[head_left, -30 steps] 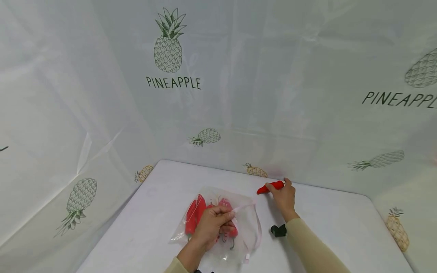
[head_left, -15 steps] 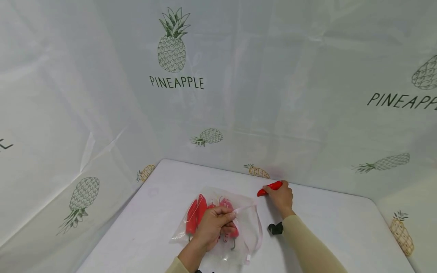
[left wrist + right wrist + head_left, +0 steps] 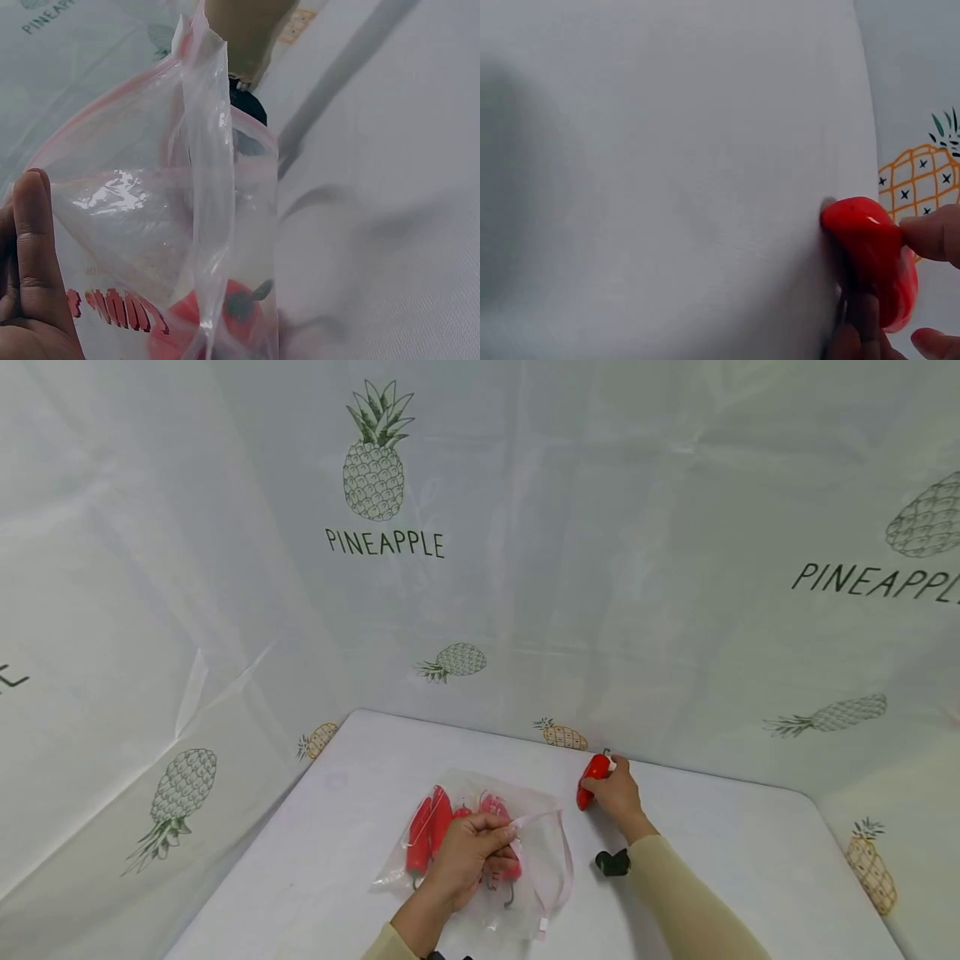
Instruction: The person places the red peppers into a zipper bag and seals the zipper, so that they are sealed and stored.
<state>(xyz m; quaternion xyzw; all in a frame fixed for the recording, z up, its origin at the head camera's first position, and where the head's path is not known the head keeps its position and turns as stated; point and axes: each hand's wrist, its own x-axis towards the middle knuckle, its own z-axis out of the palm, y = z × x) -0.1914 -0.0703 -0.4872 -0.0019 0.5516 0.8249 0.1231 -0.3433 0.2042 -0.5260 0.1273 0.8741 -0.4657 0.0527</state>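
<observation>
My left hand (image 3: 468, 860) pinches the rim of a clear zip bag (image 3: 551, 860) with a pink edge, which lies on the table. Several red peppers (image 3: 422, 835) show through its plastic, partly covered by that hand. In the left wrist view, the mouth of the bag (image 3: 124, 240) gapes, and a pepper (image 3: 236, 315) with a dark green stem lies low inside. Behind the bag and to its right, my right hand (image 3: 621, 795) grips another red pepper (image 3: 596, 770), stem pointing away. The right wrist view has this pepper (image 3: 877, 255) between thumb and fingers, near the table's far edge.
The white table (image 3: 720, 843) has a rounded far edge against a pale curtain (image 3: 480, 568) printed with pineapples. A black wrist-worn device (image 3: 613, 862) sits at the right sleeve, just right of the bag.
The pepper in my right hand has swung from lying slantwise to nearly upright in the view, its tip now closer to me. My left hand and the bag stay put.
</observation>
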